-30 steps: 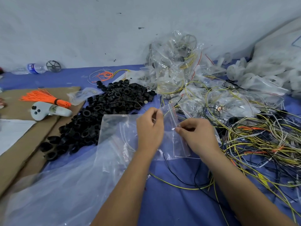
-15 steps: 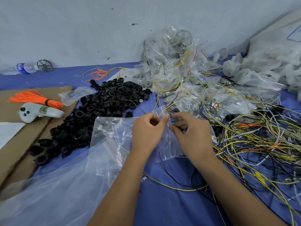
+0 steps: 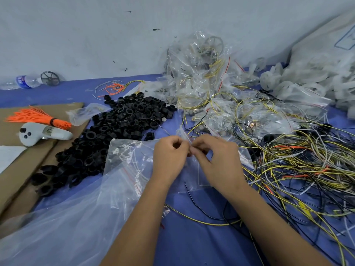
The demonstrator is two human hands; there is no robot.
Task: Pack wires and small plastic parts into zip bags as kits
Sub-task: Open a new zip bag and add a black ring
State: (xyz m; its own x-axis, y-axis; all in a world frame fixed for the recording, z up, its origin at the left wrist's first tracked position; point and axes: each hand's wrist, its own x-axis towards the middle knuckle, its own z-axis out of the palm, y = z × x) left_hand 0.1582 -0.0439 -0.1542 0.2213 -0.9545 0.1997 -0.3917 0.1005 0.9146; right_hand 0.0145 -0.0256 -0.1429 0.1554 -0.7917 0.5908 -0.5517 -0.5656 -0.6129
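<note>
At the centre of the blue mat, my left hand (image 3: 170,157) and my right hand (image 3: 217,158) meet, both pinching the top edge of a small clear zip bag (image 3: 194,175). The bag hangs below my fingers, and its contents are hard to make out. A heap of black plastic rings (image 3: 107,139) lies to the left. A tangle of yellow, black and white wires (image 3: 299,166) spreads to the right. Packed clear bags with wires (image 3: 207,87) are piled at the back.
A large clear plastic sheet with empty zip bags (image 3: 76,208) covers the front left. Cardboard (image 3: 11,169) at the left carries an orange tie bundle (image 3: 38,118) and a white controller (image 3: 42,133). White plastic parts (image 3: 307,79) are heaped back right. A water bottle (image 3: 26,81) lies by the wall.
My hands have come together along the bag's top edge; the right hand slid left until its fingers meet the left hand's. The view shifted slightly.
</note>
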